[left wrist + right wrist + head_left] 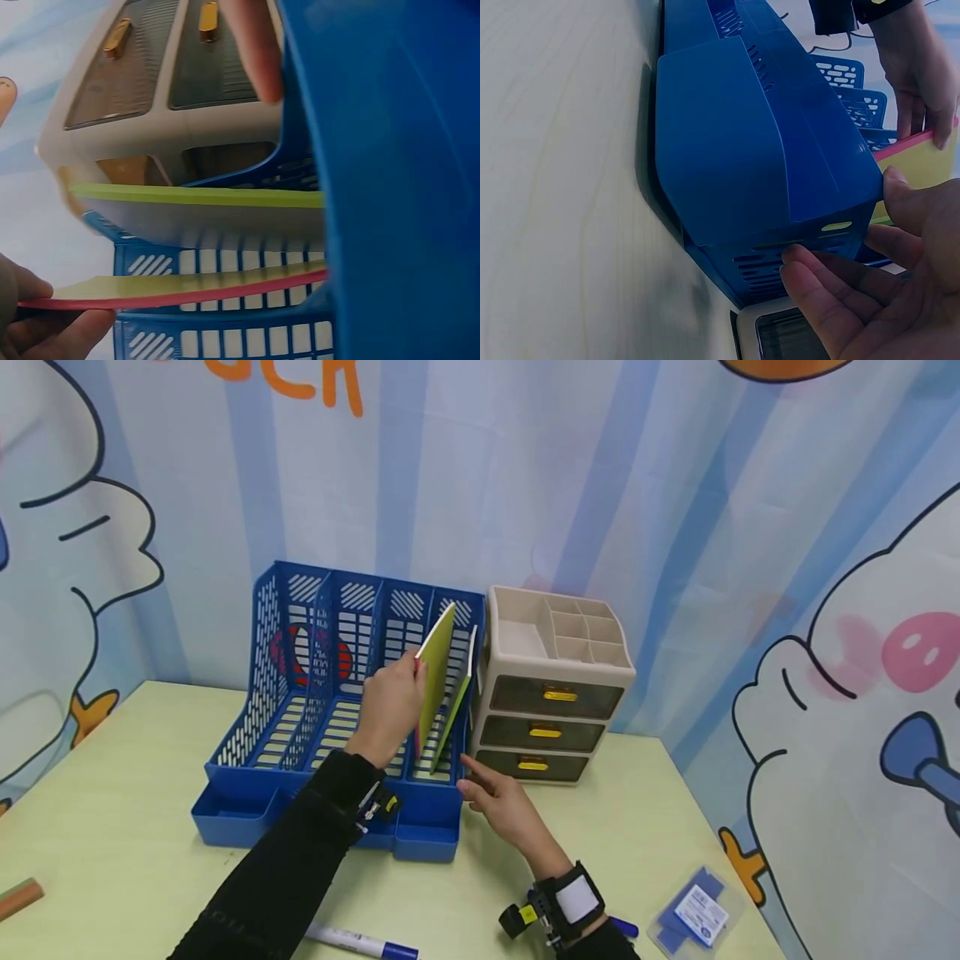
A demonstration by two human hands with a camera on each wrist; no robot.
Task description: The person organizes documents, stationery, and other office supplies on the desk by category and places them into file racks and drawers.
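My left hand [387, 702] pinches a thin yellow-green notebook [435, 672] with a pink edge, fingers and thumb on either side of it in the left wrist view. It stands upright in the rightmost slot of a blue desktop file rack [427, 831]. Beside it in that slot, a second thin book with a green edge [195, 196] leans toward the rack's right wall. My right hand [506, 810] is at the rack's front right corner. In the right wrist view its thumb [904, 199] lies at the rim and its loosely bent fingers are by the slotted side.
A beige drawer unit [558, 664] with several dark drawers stands against the rack's right side. A marker [363, 941] lies at the table's front. At the right are a blue pen [624, 927] and a clear case with blue contents [693, 910]; a brown object [20, 899] lies far left.
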